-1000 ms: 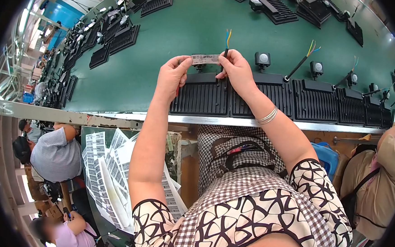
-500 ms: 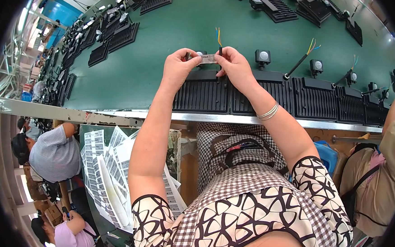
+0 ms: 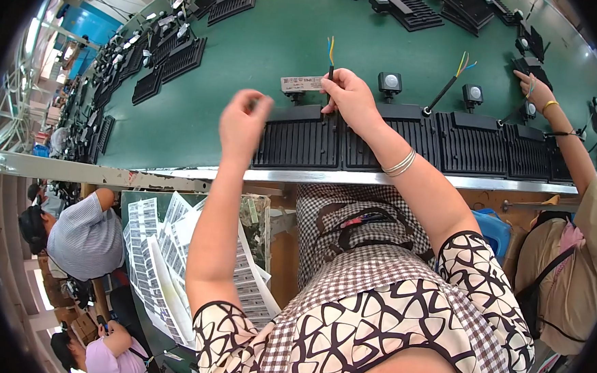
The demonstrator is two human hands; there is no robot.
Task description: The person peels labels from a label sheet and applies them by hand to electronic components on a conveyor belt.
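The right hand (image 3: 350, 102) pinches the right end of a printed silver label (image 3: 299, 84) against a black cable (image 3: 331, 73), thumb and forefinger pressed together. The left hand (image 3: 243, 127) hangs just left of the label, apart from it, its fingers curled and blurred; whether it grips anything, I cannot tell. The label sticks out leftward from the cable, above the far edge of a black finned housing (image 3: 294, 146). Whether it already wraps the cable is hidden by the fingers.

The step in hand seems to be fixing the label to the cable; the next move calls for a steady right pinch and the free left end kept straight.

To the right, more finned housings (image 3: 393, 143) line the near edge of the green table (image 3: 193, 115). Farther right, a co-worker's hand (image 3: 535, 93) reaches over. Printed sheets (image 3: 163, 274) lie at near left.
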